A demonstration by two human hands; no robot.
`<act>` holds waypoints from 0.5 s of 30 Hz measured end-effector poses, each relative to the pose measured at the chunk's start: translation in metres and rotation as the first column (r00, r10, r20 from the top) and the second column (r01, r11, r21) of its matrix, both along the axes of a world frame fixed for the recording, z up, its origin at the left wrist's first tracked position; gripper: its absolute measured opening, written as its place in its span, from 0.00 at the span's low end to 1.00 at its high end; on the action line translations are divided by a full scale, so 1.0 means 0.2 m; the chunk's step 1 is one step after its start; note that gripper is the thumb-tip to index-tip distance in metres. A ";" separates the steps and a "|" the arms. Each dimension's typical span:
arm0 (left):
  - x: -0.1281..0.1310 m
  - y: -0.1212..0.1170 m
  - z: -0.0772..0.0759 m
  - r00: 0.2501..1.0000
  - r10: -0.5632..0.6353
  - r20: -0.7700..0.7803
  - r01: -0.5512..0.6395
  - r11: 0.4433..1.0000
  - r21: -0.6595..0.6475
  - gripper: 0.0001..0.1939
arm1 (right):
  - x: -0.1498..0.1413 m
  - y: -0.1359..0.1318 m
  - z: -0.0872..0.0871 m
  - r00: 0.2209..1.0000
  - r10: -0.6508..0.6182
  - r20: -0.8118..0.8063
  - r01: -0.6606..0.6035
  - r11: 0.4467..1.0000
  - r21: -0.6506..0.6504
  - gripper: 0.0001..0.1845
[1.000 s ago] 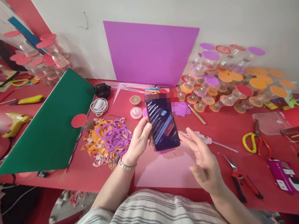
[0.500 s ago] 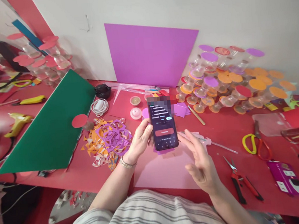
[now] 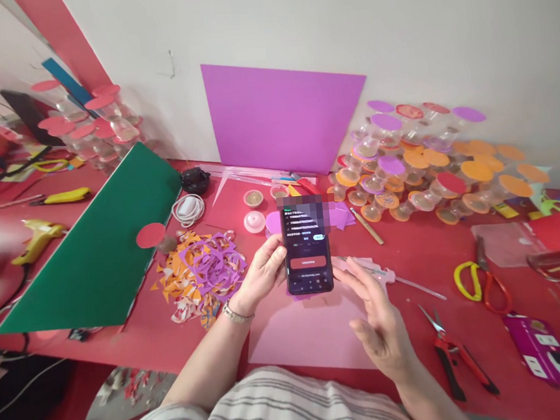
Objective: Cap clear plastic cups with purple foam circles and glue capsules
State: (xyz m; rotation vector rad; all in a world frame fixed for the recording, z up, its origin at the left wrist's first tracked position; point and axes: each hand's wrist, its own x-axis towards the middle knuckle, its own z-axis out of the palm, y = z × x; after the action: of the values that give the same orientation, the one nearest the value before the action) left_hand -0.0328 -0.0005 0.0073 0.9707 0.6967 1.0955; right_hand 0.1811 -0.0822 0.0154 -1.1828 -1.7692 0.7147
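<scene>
Left hand (image 3: 264,270) grips a smartphone (image 3: 308,260) along its left edge, thumb at the side of the lit screen. Right hand (image 3: 381,328) holds nothing visible, fingers loosely spread just beside the phone's lower right edge; can't tell if they touch. Phone is up in front of the torso, above a pink sheet (image 3: 301,342) on the red surface (image 3: 414,257). Should handle stiff, fairly light, slick; glass likely fragile if dropped. Best hold: long side edges, thumb off the display. Farther out: purple and orange paper scraps (image 3: 206,262) and green board (image 3: 93,269) to the left, red-handled snips (image 3: 456,351) to the right, purple board (image 3: 286,118) against the wall behind.
</scene>
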 end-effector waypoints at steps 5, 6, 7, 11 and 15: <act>-0.01 0.00 -0.03 0.999 0.005 -0.041 -0.003 1.000 0.031 0.25 | 0.01 0.00 -0.02 1.000 -0.025 -0.002 0.025 1.000 -0.001 0.40; -0.01 0.00 -0.04 0.999 0.002 -0.042 -0.001 1.000 0.031 0.25 | 0.02 0.00 -0.02 1.000 -0.031 -0.001 0.031 1.000 -0.001 0.39; -0.01 -0.01 -0.05 0.999 0.001 -0.042 0.000 1.000 0.029 0.25 | 0.02 0.00 -0.02 0.999 -0.036 0.000 0.036 0.999 -0.001 0.39; -0.02 -0.01 -0.08 0.999 -0.033 -0.038 0.033 0.999 0.008 0.25 | 0.04 0.01 -0.01 0.999 -0.037 -0.002 0.037 0.999 -0.007 0.37; -0.02 0.00 -0.09 0.998 -0.061 -0.021 0.061 0.998 -0.007 0.26 | 0.04 0.02 0.00 0.999 -0.029 -0.017 0.029 1.000 0.011 0.35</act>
State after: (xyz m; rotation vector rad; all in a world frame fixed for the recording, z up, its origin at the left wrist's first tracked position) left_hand -0.0364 -0.0009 -0.0115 0.9933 0.6833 1.0305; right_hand 0.1896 -0.0791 0.0160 -1.1895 -1.7367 0.6949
